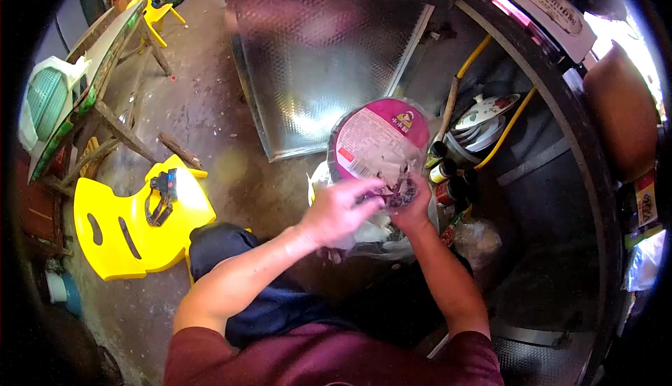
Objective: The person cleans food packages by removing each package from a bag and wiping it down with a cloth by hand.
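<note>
One yellow plastic chair point(133, 228): out on the left, with a black strapped gadget point(162, 193) on it, perhaps parked there to stay off the floor point(203, 120).
Left hand point(337, 209): at the near edge now, fingertips bunched over crinkled clear plastic; clamped or merely touching, I cannot tell.
White plastic bag point(388, 248): below both hands, probably placed close to be within easy reach.
Round purple-and-white labelled package point(364, 141): tilted, label up, its bulk reaching forward of the grip, near edge right at the fingers; that tilt seems to bring the edge between both hands.
Right hand point(413, 204): clamped on the near right edge, apparently steadying it, leaving the other hand free.
Dark capped bottles point(442, 171): just beyond the right hand, bunched together on the right.
</note>
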`<action>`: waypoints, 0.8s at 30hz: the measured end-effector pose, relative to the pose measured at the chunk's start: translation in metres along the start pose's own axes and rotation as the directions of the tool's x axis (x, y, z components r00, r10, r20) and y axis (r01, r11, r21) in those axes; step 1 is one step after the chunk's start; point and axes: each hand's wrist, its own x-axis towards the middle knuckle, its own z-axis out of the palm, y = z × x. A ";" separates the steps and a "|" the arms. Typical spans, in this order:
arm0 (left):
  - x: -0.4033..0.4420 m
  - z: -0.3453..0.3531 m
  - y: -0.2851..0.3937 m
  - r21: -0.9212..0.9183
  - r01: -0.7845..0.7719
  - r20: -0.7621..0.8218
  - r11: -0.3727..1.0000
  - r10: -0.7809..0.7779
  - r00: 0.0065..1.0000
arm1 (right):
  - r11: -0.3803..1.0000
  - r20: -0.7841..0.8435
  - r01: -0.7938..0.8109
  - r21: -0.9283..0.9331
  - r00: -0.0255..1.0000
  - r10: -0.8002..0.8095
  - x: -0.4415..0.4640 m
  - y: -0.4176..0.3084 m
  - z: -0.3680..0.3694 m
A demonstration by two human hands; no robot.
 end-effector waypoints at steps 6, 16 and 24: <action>0.041 -0.092 0.021 -0.560 -0.058 -0.614 0.827 -0.367 0.699 | 1.000 -0.118 -0.002 0.002 0.993 0.002 0.009 0.000 -0.009; 0.034 -0.009 -0.003 -0.098 0.051 -0.211 0.994 -0.071 0.975 | 0.988 -0.120 -0.151 0.012 0.981 0.151 0.003 0.030 0.029; 0.031 -0.036 -0.007 0.693 -0.035 -0.178 0.720 0.218 0.959 | 0.984 -0.199 -0.131 0.120 0.968 0.153 -0.006 0.018 0.038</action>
